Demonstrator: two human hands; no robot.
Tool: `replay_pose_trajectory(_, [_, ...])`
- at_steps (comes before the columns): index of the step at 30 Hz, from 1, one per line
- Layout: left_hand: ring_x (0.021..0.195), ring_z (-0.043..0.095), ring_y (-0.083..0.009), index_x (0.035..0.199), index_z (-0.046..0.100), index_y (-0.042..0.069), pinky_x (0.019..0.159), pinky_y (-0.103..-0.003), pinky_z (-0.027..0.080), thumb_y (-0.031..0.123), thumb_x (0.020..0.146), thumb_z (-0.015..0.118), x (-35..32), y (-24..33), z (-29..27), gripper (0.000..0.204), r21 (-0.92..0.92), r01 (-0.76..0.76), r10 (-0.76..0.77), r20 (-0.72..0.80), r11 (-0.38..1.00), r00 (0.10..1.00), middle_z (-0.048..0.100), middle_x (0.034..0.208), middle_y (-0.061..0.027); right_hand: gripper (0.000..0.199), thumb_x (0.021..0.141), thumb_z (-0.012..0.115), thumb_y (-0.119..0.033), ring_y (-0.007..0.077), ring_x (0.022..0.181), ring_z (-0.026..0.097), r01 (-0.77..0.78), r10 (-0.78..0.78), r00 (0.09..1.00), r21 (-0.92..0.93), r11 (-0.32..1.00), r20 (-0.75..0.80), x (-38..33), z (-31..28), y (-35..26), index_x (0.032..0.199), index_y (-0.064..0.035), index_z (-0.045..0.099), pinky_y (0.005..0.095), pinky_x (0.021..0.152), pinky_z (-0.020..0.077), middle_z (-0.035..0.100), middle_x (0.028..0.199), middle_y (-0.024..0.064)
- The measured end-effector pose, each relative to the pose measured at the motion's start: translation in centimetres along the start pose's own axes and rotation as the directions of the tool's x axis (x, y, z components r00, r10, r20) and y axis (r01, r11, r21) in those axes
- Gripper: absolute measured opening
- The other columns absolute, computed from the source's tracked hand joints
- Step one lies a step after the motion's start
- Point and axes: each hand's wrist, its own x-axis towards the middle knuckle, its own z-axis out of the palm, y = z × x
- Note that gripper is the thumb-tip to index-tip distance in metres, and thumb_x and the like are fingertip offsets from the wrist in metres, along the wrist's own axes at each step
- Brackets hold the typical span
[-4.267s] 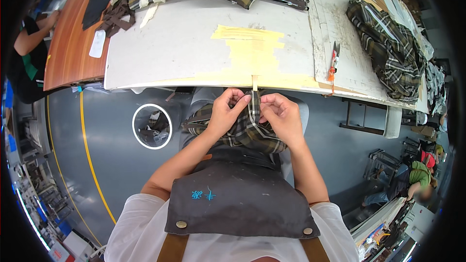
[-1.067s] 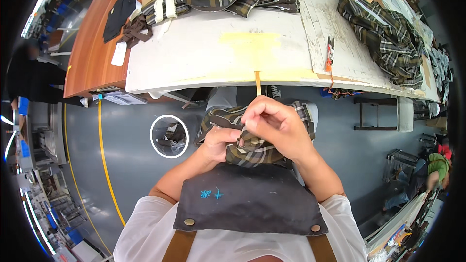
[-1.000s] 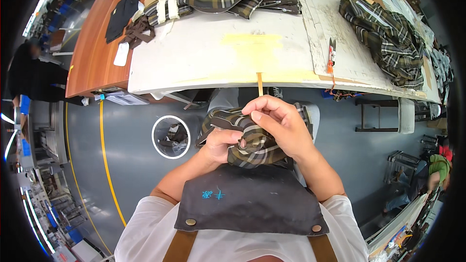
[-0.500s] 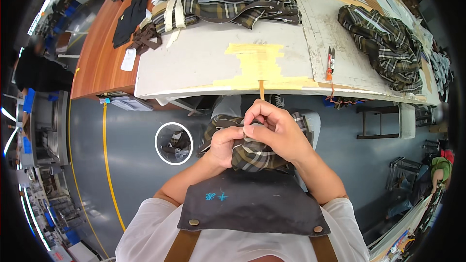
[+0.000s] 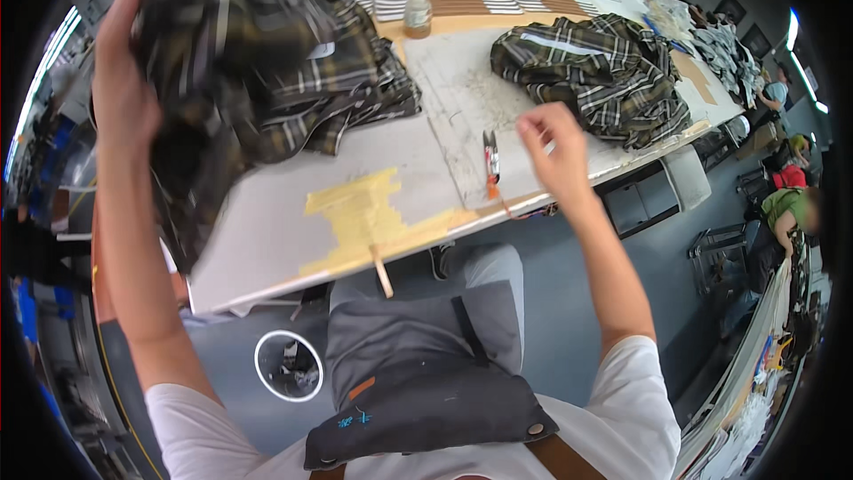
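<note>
At the upper left, my left hand (image 5: 124,93) is raised and gripping a green, black and white plaid garment (image 5: 200,62). The cloth is smeared by motion and hangs over the near left of the table, its folds hiding some of the fingers. Behind it lies a stack of the same plaid cloth (image 5: 355,80). My right hand (image 5: 558,149) hovers above the table with loosely bent fingers and nothing in them. Close to its left lie small thread snips (image 5: 490,160) with an orange cord. Just beyond it sits another crumpled plaid garment (image 5: 595,80).
A wooden stick (image 5: 382,271) juts from the table's (image 5: 267,231) front edge under yellow tape (image 5: 360,209). A dropper bottle (image 5: 418,13) stands farther back. On the floor at left is a white-rimmed bin (image 5: 289,364) with scraps. Other people work at the far right.
The plaid garment has left my lap and swung up to the left in my left hand. My right hand has let go and moved right, over the table. The view has turned right.
</note>
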Motion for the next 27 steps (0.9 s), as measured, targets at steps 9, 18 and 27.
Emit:
replay_pose_trajectory(9, [0.079,0.061,-0.0237,0.096,0.059,-0.012,0.076,-0.031,0.046,0.059,0.071,0.063,11.9,-16.5,-4.0,0.075,0.825,0.304,-0.061,-0.313,0.477,0.948,0.064,0.096,-0.016,0.039,0.071,0.069,-0.032,0.0322,0.097,0.05,0.106,-0.038,0.992,-0.651,0.752,0.118,12.5,-0.6,14.2,0.095,-0.0022,0.06,0.0403,0.082,0.0426,0.056,0.102,0.0126])
replay_pose_trajectory(18, [0.096,0.053,-0.0334,0.105,0.056,0.001,0.084,-0.037,0.042,0.041,0.077,0.066,2.6,-17.9,-1.5,0.05,0.904,-0.053,-0.222,0.16,0.424,0.962,0.056,0.108,-0.021,0.027,0.079,0.06,-0.021,0.036,0.093,0.057,-0.034,0.222,0.957,-0.684,0.728,0.189,15.1,4.6,20.0,0.1,-0.0031,0.062,0.0424,0.079,0.0461,0.061,0.098,0.0187])
replay_pose_trajectory(27, [0.112,0.045,-0.0296,0.118,0.051,0.015,0.087,-0.048,0.038,0.032,0.079,0.064,4.9,-16.5,-0.4,0.044,0.992,-0.07,0.244,0.094,-0.107,0.965,0.046,0.124,-0.013,0.032,0.09,0.052,-0.027,0.0165,0.08,0.058,-0.044,-0.006,0.873,-0.09,0.995,-0.488,19.1,-9.4,10.5,0.101,0.0018,0.061,0.028,0.072,0.0428,0.064,0.09,0.009])
